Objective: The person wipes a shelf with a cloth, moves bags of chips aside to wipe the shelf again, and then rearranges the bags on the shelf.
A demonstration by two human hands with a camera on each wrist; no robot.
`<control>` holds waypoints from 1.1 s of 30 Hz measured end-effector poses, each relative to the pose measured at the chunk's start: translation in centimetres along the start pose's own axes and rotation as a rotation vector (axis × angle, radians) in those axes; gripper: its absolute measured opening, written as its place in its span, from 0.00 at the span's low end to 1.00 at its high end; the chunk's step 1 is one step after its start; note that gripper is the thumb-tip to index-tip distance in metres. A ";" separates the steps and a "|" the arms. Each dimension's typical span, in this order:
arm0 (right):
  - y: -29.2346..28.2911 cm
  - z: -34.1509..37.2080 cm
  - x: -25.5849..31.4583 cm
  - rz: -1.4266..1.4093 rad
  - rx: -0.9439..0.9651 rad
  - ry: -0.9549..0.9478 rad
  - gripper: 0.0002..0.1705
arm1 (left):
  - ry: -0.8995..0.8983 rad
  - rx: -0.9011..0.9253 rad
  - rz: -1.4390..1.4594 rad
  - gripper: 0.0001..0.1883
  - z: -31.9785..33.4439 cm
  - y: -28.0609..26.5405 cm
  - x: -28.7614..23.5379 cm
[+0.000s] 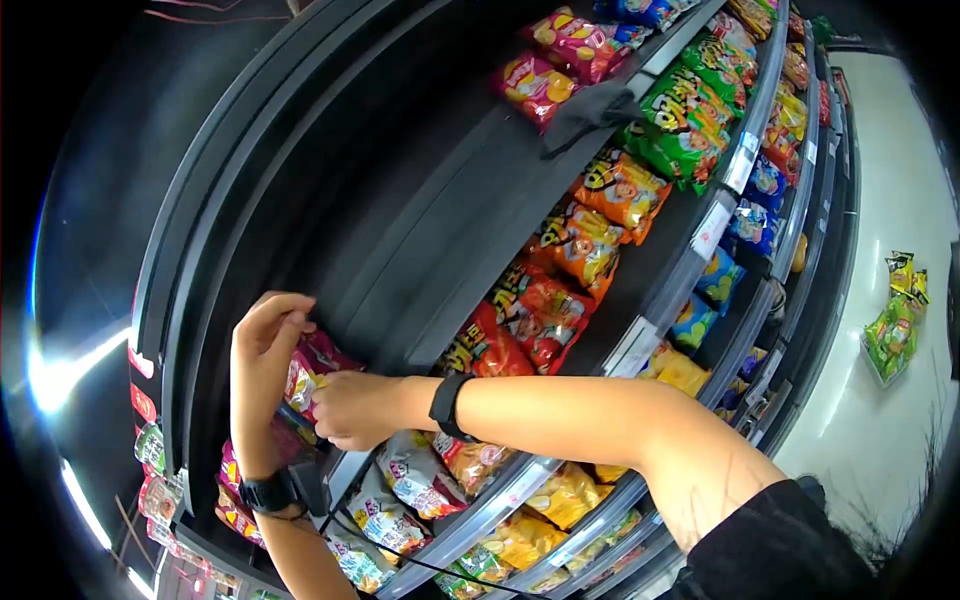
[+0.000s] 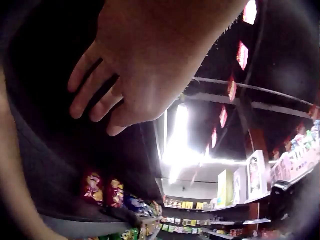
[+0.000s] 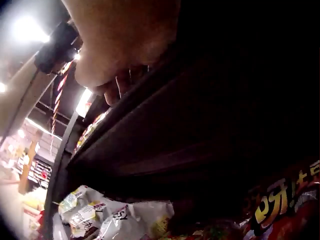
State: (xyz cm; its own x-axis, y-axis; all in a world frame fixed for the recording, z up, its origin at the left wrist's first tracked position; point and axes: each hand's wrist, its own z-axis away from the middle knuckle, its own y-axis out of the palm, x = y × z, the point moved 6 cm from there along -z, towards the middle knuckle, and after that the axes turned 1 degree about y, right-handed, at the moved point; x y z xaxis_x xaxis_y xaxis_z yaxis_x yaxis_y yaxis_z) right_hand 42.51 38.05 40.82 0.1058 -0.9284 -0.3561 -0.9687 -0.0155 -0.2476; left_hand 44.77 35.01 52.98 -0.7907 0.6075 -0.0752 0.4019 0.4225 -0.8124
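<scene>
Fingers (image 2: 90,90) of left hand (image 2: 136,70) slightly apart

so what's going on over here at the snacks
Someone's left hand and right hand are by some red bags on a black shelf. The left's fingers are loosely bent; the right's are curled, but whether they grip a bag is hidden. Grey bags, and green bags farther along, sit on the lower shelf.

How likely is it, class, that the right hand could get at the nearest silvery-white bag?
Probably yes: the silvery-white bag sits on the lower shelf just below the right hand, its printed front looks uncovered, and only the upper shelf's edge seems to need clearing.
</scene>
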 end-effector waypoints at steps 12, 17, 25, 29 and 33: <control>-31.9 17.0 8.2 0.152 0.183 0.113 0.10 | -0.274 -0.147 0.211 0.14 16.9 27.8 -11.1; -43.3 32.2 10.9 0.158 0.353 0.701 0.09 | -1.032 -0.096 0.964 0.20 28.8 49.4 -8.6; -52.8 61.5 24.0 0.294 0.139 1.757 0.05 | -0.799 -0.080 0.938 0.08 13.3 54.5 -11.6; -57.5 65.1 24.8 0.274 0.016 1.944 0.05 | -0.625 0.050 1.100 0.09 5.5 58.9 -13.5; -60.4 63.2 19.9 0.488 -0.135 1.803 0.05 | -0.357 0.051 1.174 0.09 -0.1 63.3 -15.5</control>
State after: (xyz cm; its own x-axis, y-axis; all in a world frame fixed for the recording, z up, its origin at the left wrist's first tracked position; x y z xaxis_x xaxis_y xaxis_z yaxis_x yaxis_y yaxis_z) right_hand 117.25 43.92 -8.25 -0.3965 -0.0828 0.9143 -0.8550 0.3961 -0.3349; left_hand 82.53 52.36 2.80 -0.0463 0.3802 -0.9238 0.9429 -0.2888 -0.1661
